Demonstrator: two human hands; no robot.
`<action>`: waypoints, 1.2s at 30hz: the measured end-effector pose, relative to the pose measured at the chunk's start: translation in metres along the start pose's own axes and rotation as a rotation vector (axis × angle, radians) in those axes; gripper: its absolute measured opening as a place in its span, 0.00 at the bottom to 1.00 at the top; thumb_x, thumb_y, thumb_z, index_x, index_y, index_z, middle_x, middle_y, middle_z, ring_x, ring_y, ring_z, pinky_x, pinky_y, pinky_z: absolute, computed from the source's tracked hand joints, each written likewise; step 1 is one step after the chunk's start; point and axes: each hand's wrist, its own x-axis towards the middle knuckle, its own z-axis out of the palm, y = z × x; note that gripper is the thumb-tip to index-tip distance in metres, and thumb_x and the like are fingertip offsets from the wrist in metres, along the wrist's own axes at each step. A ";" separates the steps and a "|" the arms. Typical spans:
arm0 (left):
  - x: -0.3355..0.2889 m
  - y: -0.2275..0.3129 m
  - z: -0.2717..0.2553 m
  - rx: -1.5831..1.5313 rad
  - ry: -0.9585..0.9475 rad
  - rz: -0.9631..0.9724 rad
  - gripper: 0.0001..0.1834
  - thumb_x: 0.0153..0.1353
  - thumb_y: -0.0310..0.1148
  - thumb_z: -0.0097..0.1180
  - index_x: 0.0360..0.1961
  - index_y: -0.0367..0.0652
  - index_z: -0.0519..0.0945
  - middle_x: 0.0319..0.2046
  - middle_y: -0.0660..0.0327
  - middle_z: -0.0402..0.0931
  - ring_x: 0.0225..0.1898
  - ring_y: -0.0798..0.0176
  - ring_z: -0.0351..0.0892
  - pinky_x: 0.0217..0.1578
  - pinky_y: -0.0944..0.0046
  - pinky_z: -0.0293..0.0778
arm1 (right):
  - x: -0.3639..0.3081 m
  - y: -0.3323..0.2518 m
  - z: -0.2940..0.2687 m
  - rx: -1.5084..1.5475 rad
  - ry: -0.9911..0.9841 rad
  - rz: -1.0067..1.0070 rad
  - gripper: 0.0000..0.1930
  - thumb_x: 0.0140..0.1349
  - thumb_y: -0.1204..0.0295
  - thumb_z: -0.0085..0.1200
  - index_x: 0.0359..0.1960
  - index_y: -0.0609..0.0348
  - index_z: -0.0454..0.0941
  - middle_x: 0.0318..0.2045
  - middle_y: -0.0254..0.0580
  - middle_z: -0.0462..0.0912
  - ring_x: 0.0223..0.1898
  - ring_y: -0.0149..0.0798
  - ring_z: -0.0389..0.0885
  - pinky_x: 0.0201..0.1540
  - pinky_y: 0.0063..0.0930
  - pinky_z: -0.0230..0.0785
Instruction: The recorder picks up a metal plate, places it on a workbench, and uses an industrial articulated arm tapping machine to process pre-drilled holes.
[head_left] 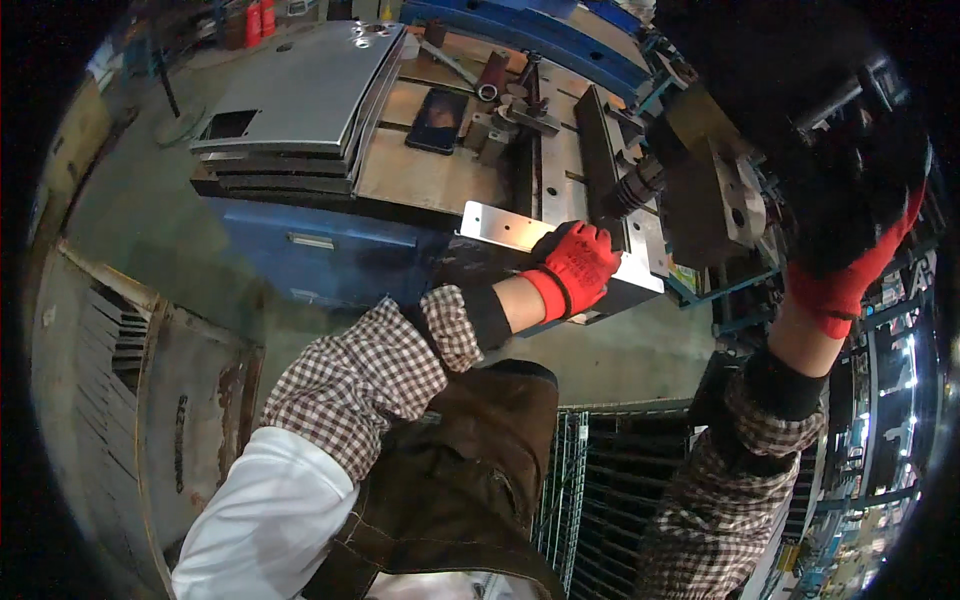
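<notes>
Looming closest to the camera, a dark machine head (760, 60) is filling the upper right, and beside it the gloved right hand (852, 215) is being held up at the end of a checked sleeve. Whether anything is being gripped there cannot be told, since the fingers are being lost in shadow against the black parts. By the left hand (578, 268), in a red glove, a bent metal strip (500, 228) is being grasped, the fingers being curled over its upper face. The strip is being supported along the near edge of the slotted worktable (425, 180), just in front of a long dark bar (598, 145), while a ribbed tool holder (637, 186) is being carried close by, above the bar.

The step in hand is being judged as one of steadying: the strip is apparently being positioned by the left hand, while the machine side is being attended to by the right. For the next move, the strip is seemingly needing to be kept flat and square to the bar, with the gloved fingers being kept clear of the tool holder.

Farther left, stacked panels (290, 95) and a phone (437, 120) are being left untouched.
</notes>
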 end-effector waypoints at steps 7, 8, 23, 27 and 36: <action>-0.008 0.001 0.010 0.168 0.199 0.043 0.23 0.49 0.51 0.68 0.43 0.50 0.84 0.44 0.53 0.80 0.49 0.51 0.77 0.51 0.50 0.69 | 0.008 -0.057 0.034 0.610 0.273 0.552 0.27 0.72 0.58 0.52 0.67 0.59 0.67 0.63 0.44 0.73 0.60 0.46 0.76 0.58 0.45 0.76; -0.008 -0.001 0.015 0.126 0.116 0.028 0.26 0.52 0.50 0.66 0.49 0.48 0.80 0.49 0.49 0.76 0.52 0.46 0.75 0.54 0.47 0.68 | 0.010 -0.064 0.038 0.704 0.313 0.606 0.27 0.72 0.58 0.51 0.67 0.59 0.67 0.63 0.45 0.72 0.60 0.46 0.76 0.58 0.46 0.76; 0.002 0.001 0.025 0.036 0.084 -0.006 0.29 0.52 0.48 0.65 0.52 0.45 0.79 0.50 0.48 0.76 0.54 0.44 0.75 0.53 0.45 0.71 | 0.008 -0.098 0.057 -0.205 0.139 0.095 0.38 0.56 0.64 0.71 0.66 0.64 0.67 0.60 0.49 0.77 0.59 0.45 0.76 0.60 0.39 0.70; 0.001 -0.002 0.023 0.086 0.055 -0.035 0.30 0.50 0.49 0.69 0.53 0.50 0.77 0.47 0.52 0.75 0.51 0.49 0.76 0.44 0.47 0.75 | 0.004 -0.101 0.051 -0.266 0.061 0.151 0.37 0.65 0.58 0.63 0.70 0.65 0.63 0.67 0.55 0.70 0.67 0.51 0.70 0.70 0.38 0.60; -0.002 -0.001 0.026 0.063 0.151 -0.020 0.27 0.51 0.48 0.68 0.51 0.51 0.79 0.46 0.52 0.76 0.49 0.49 0.78 0.45 0.49 0.74 | 0.004 -0.101 0.074 1.389 0.240 0.706 0.22 0.77 0.57 0.44 0.60 0.63 0.72 0.46 0.40 0.82 0.43 0.35 0.81 0.43 0.36 0.80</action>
